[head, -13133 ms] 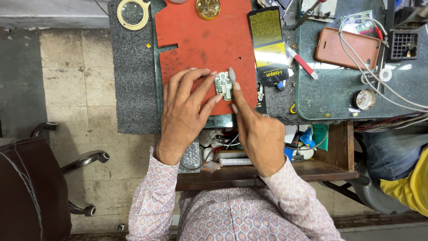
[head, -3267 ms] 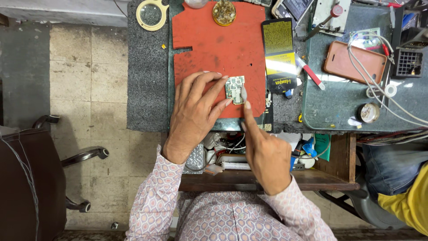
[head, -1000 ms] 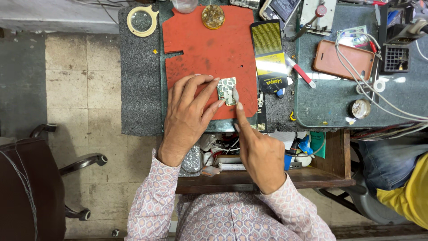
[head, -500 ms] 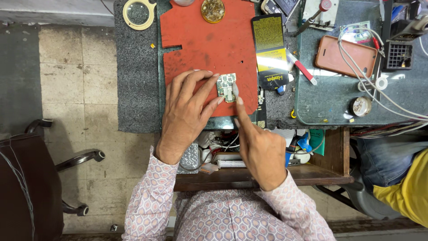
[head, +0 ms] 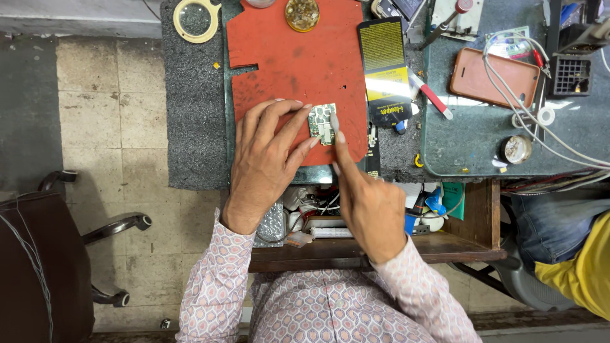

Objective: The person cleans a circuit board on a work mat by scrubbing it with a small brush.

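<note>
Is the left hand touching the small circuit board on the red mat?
Touching: in the head view the left hand has fingertips on the edge of the circuit board.

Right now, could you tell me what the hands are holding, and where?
The left hand pins a small circuit board by its left edge; the right hand touches its right side.

The right hand (head: 368, 203) now tilts its tool (head: 334, 121) upright.
</note>
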